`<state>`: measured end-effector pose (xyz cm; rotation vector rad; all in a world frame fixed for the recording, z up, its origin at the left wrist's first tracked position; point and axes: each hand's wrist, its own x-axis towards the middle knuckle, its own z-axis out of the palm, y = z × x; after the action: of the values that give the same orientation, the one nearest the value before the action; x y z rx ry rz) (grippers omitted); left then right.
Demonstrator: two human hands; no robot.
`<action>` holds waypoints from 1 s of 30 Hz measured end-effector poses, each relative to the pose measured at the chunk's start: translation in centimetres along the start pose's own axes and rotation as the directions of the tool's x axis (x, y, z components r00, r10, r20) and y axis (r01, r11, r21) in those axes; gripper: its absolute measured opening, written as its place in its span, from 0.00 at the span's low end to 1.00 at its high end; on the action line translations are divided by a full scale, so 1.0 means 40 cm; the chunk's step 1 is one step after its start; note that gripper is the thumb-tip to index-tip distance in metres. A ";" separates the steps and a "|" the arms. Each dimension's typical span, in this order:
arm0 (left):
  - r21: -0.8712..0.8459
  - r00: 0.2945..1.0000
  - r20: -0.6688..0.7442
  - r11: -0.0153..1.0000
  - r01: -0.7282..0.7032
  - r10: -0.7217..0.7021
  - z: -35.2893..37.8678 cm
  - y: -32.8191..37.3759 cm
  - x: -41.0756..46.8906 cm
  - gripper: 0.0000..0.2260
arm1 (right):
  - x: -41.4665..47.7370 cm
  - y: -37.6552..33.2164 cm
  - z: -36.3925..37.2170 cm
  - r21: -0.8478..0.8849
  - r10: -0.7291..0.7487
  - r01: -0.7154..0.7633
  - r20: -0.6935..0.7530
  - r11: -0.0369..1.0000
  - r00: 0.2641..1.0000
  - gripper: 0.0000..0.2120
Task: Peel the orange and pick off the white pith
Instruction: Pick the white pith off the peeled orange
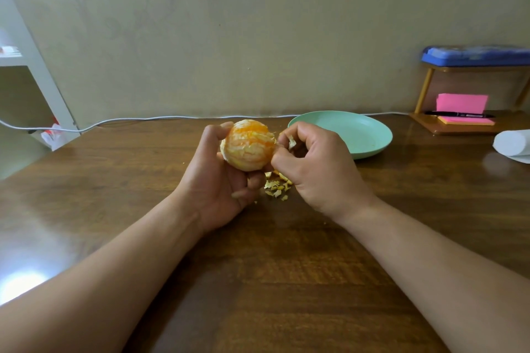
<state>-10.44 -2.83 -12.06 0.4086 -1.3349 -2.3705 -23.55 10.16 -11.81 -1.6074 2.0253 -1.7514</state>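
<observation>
1. The left hand (218, 178) cups the peeled orange (248, 145) above the wooden table (286, 281).
2. The right hand (312, 163) pinches a pith scrap (292, 142) beside the fruit.
3. The orange looks soft and juicy; hold it gently around the sides.

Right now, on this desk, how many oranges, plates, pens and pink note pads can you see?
Orange: 1
Plate: 1
Pen: 1
Pink note pads: 2
Total: 5
</observation>
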 end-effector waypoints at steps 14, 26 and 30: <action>-0.130 0.998 0.060 0.991 -0.017 0.025 -0.027 0.016 -0.001 0.27 | -0.005 -0.002 0.006 -0.111 -0.039 0.037 -0.014 0.993 0.999 0.01; 0.074 1.000 0.005 0.997 -0.023 0.023 -0.004 0.006 -0.001 0.26 | 0.002 -0.018 -0.016 -0.189 -0.186 0.175 -0.043 0.966 0.982 0.05; 0.123 1.000 -0.021 0.992 -0.011 0.014 -0.001 0.008 0.001 0.26 | 0.014 -0.009 -0.028 -0.415 -0.360 0.331 0.007 0.848 0.933 0.05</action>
<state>-10.40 -3.05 -11.82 0.4589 -1.4743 -2.2737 -24.23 10.66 -10.80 -2.1838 2.3864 -1.5581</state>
